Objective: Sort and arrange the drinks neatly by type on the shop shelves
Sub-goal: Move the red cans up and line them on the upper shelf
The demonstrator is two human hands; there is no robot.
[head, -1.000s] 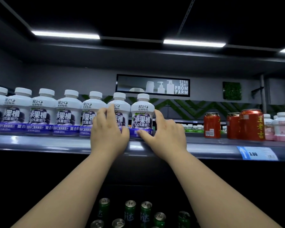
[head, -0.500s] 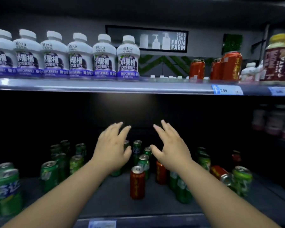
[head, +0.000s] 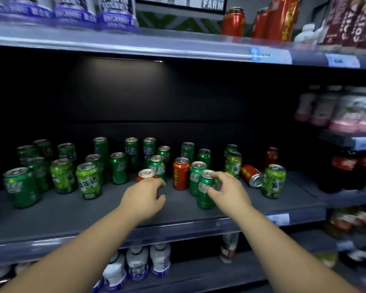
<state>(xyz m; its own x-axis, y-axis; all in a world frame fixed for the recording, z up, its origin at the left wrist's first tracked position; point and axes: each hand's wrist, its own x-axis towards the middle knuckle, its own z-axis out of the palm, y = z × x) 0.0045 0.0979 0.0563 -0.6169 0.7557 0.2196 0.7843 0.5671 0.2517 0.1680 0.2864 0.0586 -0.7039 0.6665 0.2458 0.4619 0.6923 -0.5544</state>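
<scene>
1. The fingers of the left hand (head: 144,197) curl over the front of a red can (head: 147,174), with the thumb low beside it. The hand hides the can's body and only its silver top shows, but the grasp looks closed round it.
2. The right hand (head: 227,191) pinches a green can (head: 204,200). Its fingertips (head: 215,176) are hooked on the top rim and the thumb presses the label.
3. Both cans stand upright near the front of the middle shelf (head: 72,218), about halfway along it. The red can is to the left and the green can to the right, and they stand apart.
4. In the gap, a little further back, an orange-red can (head: 180,176) stands upright. A second green can (head: 195,176) is just beside it, close behind the pinched one.
5. To the left, loose green cans (head: 89,180) in dark and light shades stand mixed together.
6. To the right, a fallen red can (head: 250,176) lies on its side near a light-green can (head: 273,180). A dark red can (head: 272,156) stands at the back.
7. The upper shelf (head: 178,47) carries blurred purple-labelled bottles (head: 116,13) and tall red cans (head: 234,22). White bottles (head: 136,265) stand on the shelf below.
</scene>
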